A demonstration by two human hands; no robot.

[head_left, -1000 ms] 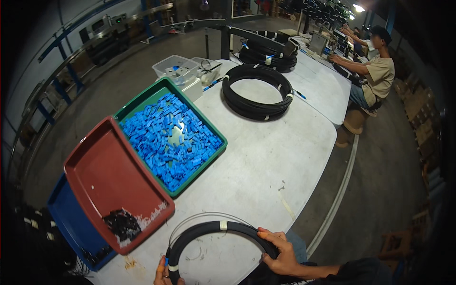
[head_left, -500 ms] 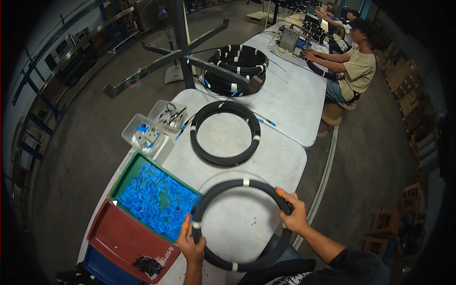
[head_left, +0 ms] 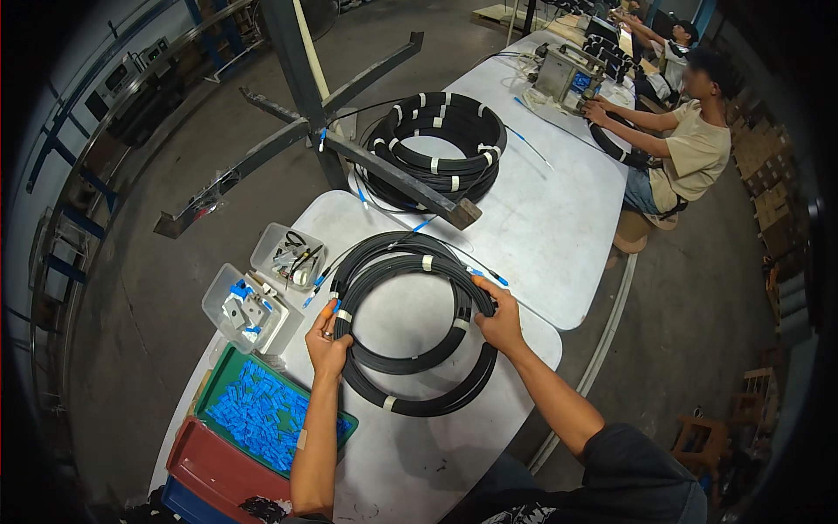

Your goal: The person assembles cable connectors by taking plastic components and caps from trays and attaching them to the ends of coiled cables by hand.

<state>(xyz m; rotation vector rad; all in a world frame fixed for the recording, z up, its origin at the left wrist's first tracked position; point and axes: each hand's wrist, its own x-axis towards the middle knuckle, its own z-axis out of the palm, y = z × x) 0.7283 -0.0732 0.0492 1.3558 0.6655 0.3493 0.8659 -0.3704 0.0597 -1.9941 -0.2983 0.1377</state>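
Note:
My left hand [head_left: 328, 348] and my right hand [head_left: 501, 325] grip opposite sides of a coil of black cable [head_left: 441, 403] bound with short white tape bands. This coil overlaps a second black cable coil [head_left: 408, 361] on the white table, its far edge covering part of that ring. Whether the held coil rests fully on the other one, I cannot tell. Fingers of both hands wrap round the cable, thumbs toward me. Blue-tipped cable ends [head_left: 493, 278] lie just beyond the right hand.
Farther off stand stacked black coils [head_left: 436, 144] beneath a metal rack's arm [head_left: 401, 179]. Left are clear bins [head_left: 237, 307] of small parts, a green tray [head_left: 345, 428] of blue pieces, a red tray [head_left: 209, 463] and a blue tray [head_left: 183, 505]. A co-worker [head_left: 690, 166] sits at the far right.
My hands have carried the held coil forward, away from me, from the near table edge onto the second coil. The view has also shifted.

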